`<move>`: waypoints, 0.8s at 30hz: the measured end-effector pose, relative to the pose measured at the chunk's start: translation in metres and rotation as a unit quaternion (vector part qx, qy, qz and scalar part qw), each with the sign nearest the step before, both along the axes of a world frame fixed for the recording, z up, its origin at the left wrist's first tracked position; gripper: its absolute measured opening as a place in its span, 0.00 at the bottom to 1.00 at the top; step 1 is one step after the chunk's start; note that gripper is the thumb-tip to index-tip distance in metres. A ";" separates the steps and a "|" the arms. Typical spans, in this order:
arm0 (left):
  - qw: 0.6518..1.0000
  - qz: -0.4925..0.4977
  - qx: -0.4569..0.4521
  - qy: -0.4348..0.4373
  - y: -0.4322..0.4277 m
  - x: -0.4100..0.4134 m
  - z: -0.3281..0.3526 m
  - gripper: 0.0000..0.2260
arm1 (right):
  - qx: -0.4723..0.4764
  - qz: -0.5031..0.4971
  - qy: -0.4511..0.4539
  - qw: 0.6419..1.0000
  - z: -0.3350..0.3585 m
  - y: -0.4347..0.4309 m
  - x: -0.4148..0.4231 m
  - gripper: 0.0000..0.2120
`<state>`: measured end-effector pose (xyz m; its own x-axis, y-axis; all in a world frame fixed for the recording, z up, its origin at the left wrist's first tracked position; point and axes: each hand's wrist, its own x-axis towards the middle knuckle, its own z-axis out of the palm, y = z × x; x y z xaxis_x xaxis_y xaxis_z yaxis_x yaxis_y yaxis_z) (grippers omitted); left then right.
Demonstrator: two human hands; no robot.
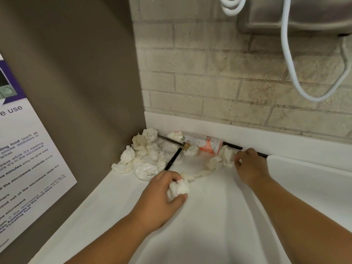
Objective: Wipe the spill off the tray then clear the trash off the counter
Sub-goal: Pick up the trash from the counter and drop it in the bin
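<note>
Now my left hand (163, 193) clenches a crumpled tissue wad (179, 188); my right hand (249, 166) pinches a twisted paper towel (222, 159). Both look soft, light and tearable, so I'd grip their bulk. More wads (144, 157) lie at ten o'clock on the bench (209, 225).

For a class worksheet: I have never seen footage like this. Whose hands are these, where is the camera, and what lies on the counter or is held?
No machine here: a person wears one wide-angle camera on the head, looking down at their own bare hands. The left hand grips a paper wad; the right hand pinches another crumpled piece. A twisted strand of paper runs between the two. In the corner of the white counter lie a pile of crumpled paper towels, a plastic bottle on its side and thin black sticks. A printed notice hangs at the left.
</note>
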<state>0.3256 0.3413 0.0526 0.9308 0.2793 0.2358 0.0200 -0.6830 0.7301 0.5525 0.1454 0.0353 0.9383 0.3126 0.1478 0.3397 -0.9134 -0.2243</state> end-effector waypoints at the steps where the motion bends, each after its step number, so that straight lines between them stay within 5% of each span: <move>1: 1.000 0.001 -0.019 -0.016 0.001 -0.004 0.005 0.13 | 0.010 0.006 -0.003 1.000 0.000 -0.001 -0.002 0.05; 3: 0.997 -0.003 -0.057 -0.043 0.003 -0.011 0.016 0.12 | 0.026 0.000 -0.004 1.000 0.000 -0.005 -0.006 0.03; 7: 0.986 -0.014 -0.132 -0.097 0.007 -0.019 0.036 0.14 | -0.014 -0.019 0.028 0.999 0.005 -0.007 -0.013 0.25; 11: 0.983 -0.017 -0.162 -0.090 0.009 -0.017 0.042 0.13 | -0.045 -0.018 0.066 0.997 0.010 -0.005 -0.015 0.29; 17: 0.999 -0.007 0.039 0.001 0.008 -0.005 0.019 0.13 | -0.031 -0.026 -0.004 0.999 0.021 0.005 -0.017 0.36; 24: 0.982 -0.035 0.153 0.103 -0.002 0.014 -0.002 0.28 | -0.035 -0.021 0.096 0.995 0.004 0.029 -0.008 0.50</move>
<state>0.3392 0.3397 0.0510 0.9820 0.1577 0.1038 0.0901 -0.8745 0.4766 0.5441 0.1745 0.0398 0.9595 0.2762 -0.0554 0.2584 -0.9414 -0.2168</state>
